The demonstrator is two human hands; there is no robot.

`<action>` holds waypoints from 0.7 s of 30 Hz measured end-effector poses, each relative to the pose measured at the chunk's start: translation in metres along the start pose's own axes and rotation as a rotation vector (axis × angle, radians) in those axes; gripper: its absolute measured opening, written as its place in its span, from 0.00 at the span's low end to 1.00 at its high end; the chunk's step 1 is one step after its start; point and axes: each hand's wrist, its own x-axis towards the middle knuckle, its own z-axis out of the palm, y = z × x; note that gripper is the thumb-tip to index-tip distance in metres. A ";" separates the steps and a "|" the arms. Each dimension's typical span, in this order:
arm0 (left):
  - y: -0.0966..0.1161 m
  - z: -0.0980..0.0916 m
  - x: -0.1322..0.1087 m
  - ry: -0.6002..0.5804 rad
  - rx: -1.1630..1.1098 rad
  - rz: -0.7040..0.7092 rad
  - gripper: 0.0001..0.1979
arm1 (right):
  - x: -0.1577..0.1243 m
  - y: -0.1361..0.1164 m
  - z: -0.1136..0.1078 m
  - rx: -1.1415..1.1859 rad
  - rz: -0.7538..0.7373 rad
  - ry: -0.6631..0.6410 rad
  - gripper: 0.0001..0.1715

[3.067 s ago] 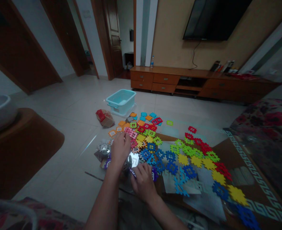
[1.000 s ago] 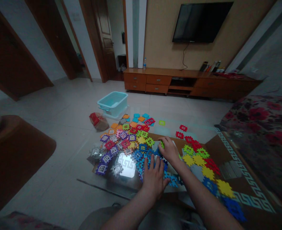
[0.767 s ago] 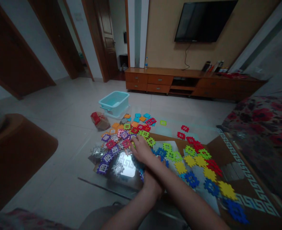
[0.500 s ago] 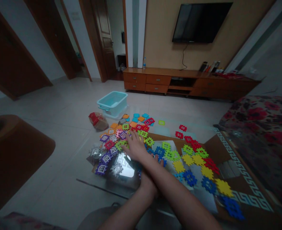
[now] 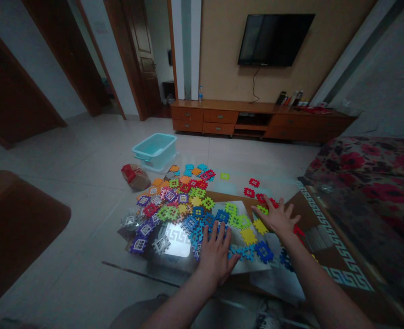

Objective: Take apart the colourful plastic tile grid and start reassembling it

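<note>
Left hand open at blue tiles, fingers spread and released, grasping nothing; right hand equally released, empty, just beside yellow tiles.

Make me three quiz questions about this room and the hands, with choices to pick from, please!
1. Where is the light blue tub?
A. On the wooden cabinet
B. On the floor
C. On the flowered sofa

2. What colour are the puzzle pieces right under the left hand?
A. Red
B. Orange
C. Blue

3. How does the right hand look?
A. Open, with its fingers spread
B. Squeezed into a fist
C. Lifting the tub

Answers:
1. B, because the tub stands on the floor beyond the pieces.
2. C, because blue pieces lie under its fingers.
3. A, because its fingers fan out wide.
</note>
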 end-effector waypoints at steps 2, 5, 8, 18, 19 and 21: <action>0.000 0.000 0.001 -0.006 -0.009 0.005 0.33 | 0.006 -0.001 0.002 -0.021 -0.079 -0.004 0.51; -0.001 0.001 0.003 -0.005 -0.022 0.011 0.32 | 0.011 -0.008 0.001 -0.038 -0.134 0.000 0.47; -0.001 0.001 0.003 -0.007 -0.027 0.009 0.32 | 0.011 -0.011 -0.003 -0.050 -0.195 0.047 0.41; -0.002 -0.001 0.002 -0.021 -0.034 0.018 0.32 | 0.001 -0.019 -0.006 -0.023 -0.201 0.174 0.31; -0.002 0.000 0.002 -0.019 -0.026 0.020 0.32 | 0.000 -0.019 -0.006 -0.030 -0.197 0.191 0.31; -0.003 0.001 0.001 -0.009 -0.009 0.024 0.33 | -0.001 -0.020 -0.006 -0.055 -0.187 0.212 0.30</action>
